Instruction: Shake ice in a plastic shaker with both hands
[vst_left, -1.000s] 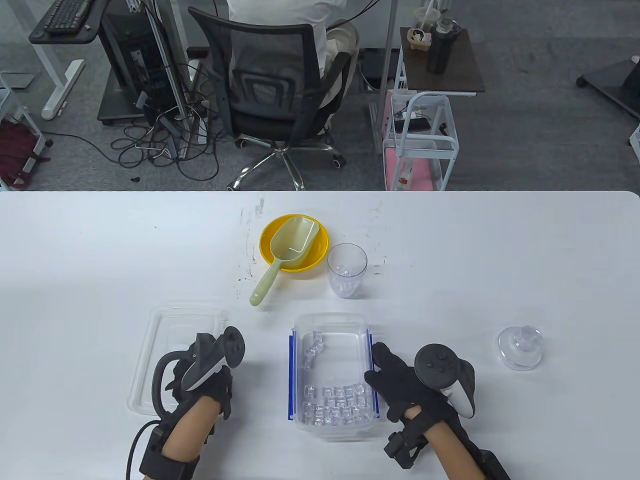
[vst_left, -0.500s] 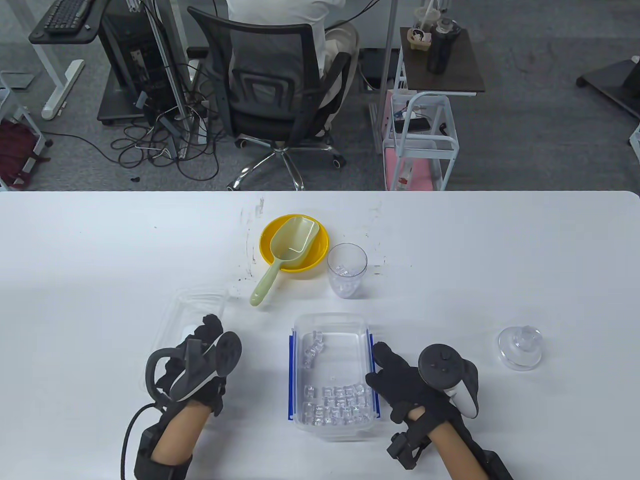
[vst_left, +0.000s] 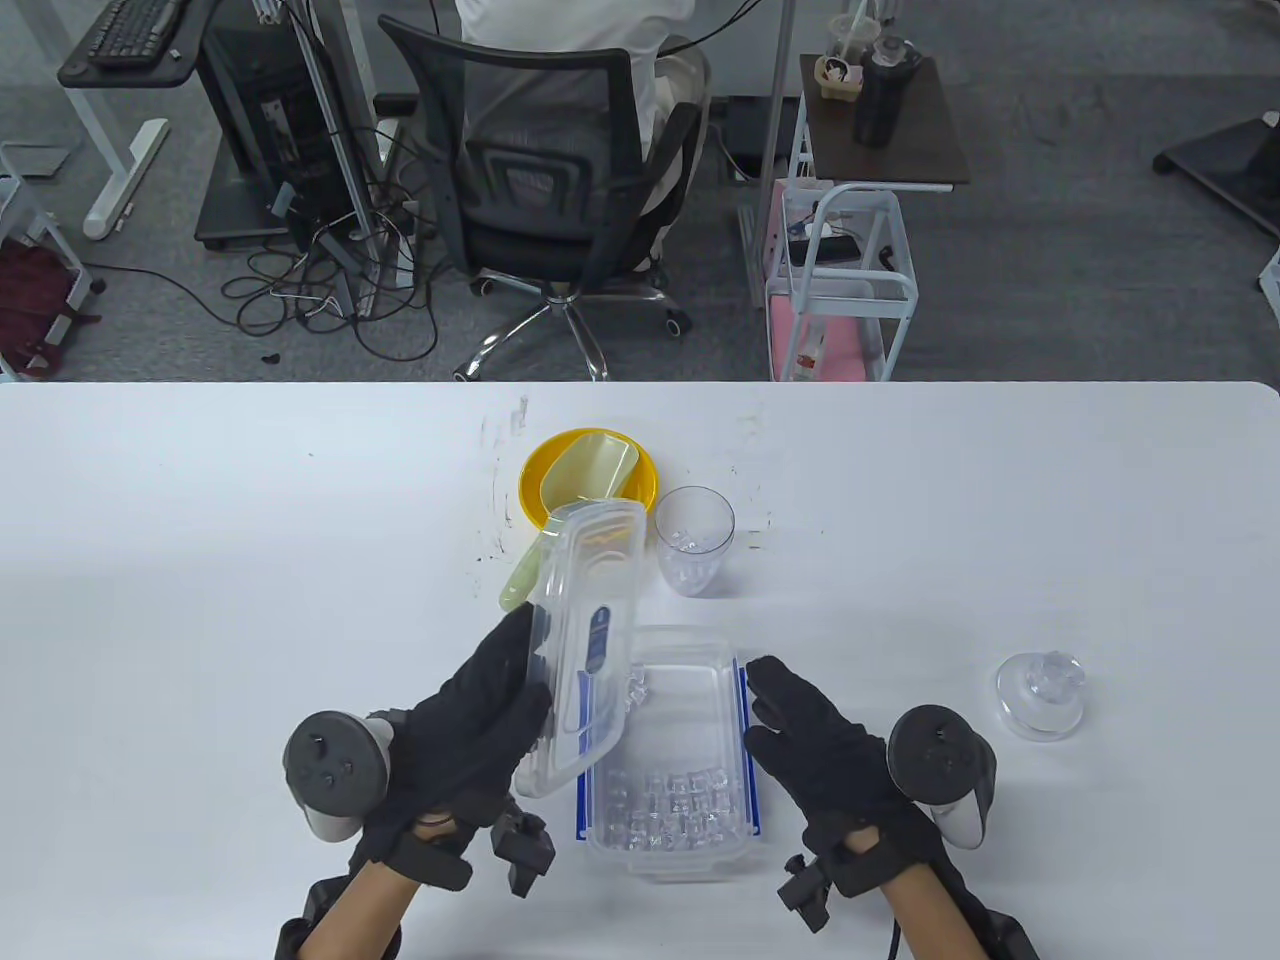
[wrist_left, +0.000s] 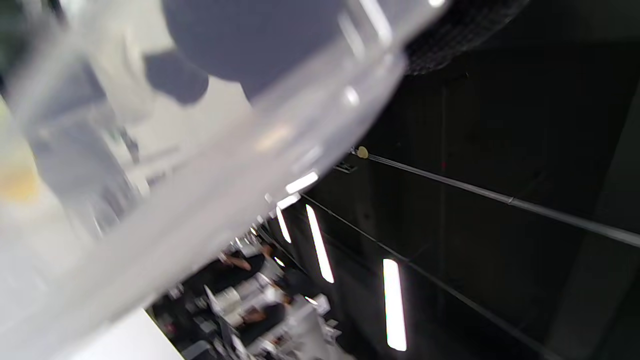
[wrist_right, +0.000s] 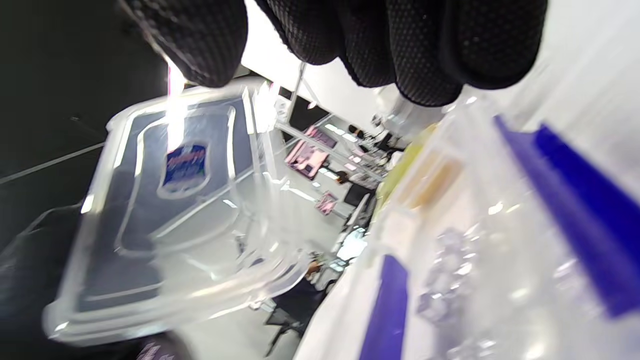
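Observation:
A clear shaker cup with a few ice cubes stands upright beside a yellow bowl. Its clear lid lies at the right of the table. A clear box with blue clips holds several ice cubes. My left hand holds the box's clear lid tilted on edge above the box's left side; the lid also shows in the right wrist view. My right hand rests against the box's right edge, fingers extended.
A green scoop lies in the yellow bowl, its handle partly hidden behind the raised lid. An office chair and a small cart stand beyond the table's far edge.
My left hand has lifted the box lid off the table at the left and swung it right, tilted up over the ice box. My right hand has stayed at the box's right edge.

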